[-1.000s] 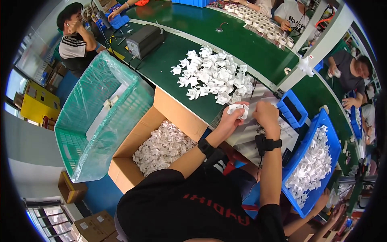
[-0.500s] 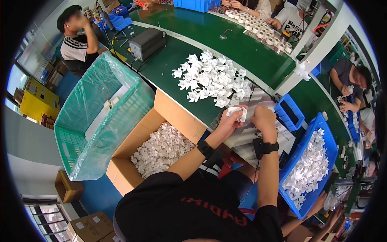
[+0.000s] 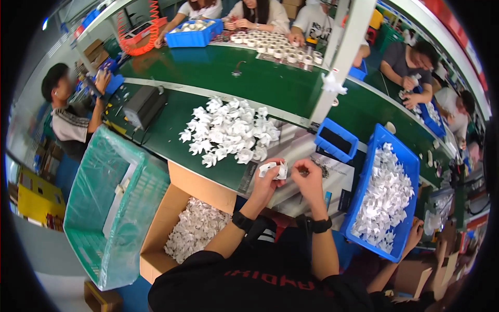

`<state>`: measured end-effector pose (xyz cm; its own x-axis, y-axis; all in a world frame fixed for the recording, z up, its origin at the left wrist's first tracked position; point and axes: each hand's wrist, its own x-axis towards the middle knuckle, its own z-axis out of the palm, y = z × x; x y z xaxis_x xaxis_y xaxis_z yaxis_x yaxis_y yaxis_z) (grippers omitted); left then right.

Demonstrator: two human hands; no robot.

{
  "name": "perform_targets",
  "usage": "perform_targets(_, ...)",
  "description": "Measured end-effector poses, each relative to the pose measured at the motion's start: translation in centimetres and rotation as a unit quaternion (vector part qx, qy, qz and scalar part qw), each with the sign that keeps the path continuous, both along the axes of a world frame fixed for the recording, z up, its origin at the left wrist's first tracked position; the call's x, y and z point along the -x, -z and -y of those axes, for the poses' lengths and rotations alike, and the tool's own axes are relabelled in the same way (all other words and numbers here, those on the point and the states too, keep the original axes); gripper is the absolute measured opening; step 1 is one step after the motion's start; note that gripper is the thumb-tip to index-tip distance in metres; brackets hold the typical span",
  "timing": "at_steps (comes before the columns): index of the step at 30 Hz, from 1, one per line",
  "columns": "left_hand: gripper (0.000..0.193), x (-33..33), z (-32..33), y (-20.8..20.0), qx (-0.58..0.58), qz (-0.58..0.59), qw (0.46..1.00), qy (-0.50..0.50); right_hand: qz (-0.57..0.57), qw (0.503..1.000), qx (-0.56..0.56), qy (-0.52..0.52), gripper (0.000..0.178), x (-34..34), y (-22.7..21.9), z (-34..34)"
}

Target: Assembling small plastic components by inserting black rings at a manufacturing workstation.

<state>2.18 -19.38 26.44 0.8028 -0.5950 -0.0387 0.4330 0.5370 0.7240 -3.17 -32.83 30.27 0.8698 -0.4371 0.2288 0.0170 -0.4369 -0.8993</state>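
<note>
My left hand (image 3: 265,186) is closed round a white flower-shaped piece (image 3: 281,170) with pointed lobes, held up over the near edge of the bench. Just to its right is my right hand (image 3: 309,182), its fingertips pinched together and a small gap away from the piece. Whatever sits in that pinch, if anything, is too small to see. Beyond my hands, a heap of similar white pieces (image 3: 228,129) lies on the green bench. Beneath both hands is a grey-white printed sheet (image 3: 335,179) with small dark bits scattered on it.
To the left stand an open carton (image 3: 200,183) of white pieces and a plastic-lined green crate (image 3: 78,218). At right are a blue tray (image 3: 347,221) full of white pieces and a small blue bin (image 3: 322,148). A grey box-shaped device (image 3: 145,106) sits behind. Several people work around the line.
The view has swung up and to the right, so the scene has shifted. My left hand keeps the white piece; my right hand has turned, its pinched fingertips now showing beside it.
</note>
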Motion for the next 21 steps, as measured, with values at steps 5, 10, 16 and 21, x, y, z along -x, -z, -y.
perform_targets(5, 0.030, 2.8, 2.0, -1.1, -0.024, -0.096, 0.995, 0.020, 0.151, 0.948, -0.280, -0.016, 0.007, 3.9, 0.3, -1.8)
perform_targets(10, 0.042, 3.2, 3.0, -2.9, 0.030, -0.024, 0.998, 0.056, 0.173, 0.937, -0.303, 0.013, 0.006, 5.7, -1.3, -1.5)
perform_targets(16, 0.045, 3.9, 2.8, -4.2, 0.010, 0.020, 0.994, 0.105, 0.182, 0.950, -0.254, -0.004, 0.008, 7.6, -2.5, -0.7)
perform_targets(21, 0.045, 4.1, 2.7, -4.6, -0.009, 0.065, 0.994, 0.092, 0.165, 0.959, -0.231, 0.024, 0.009, 7.9, -2.6, -0.9)
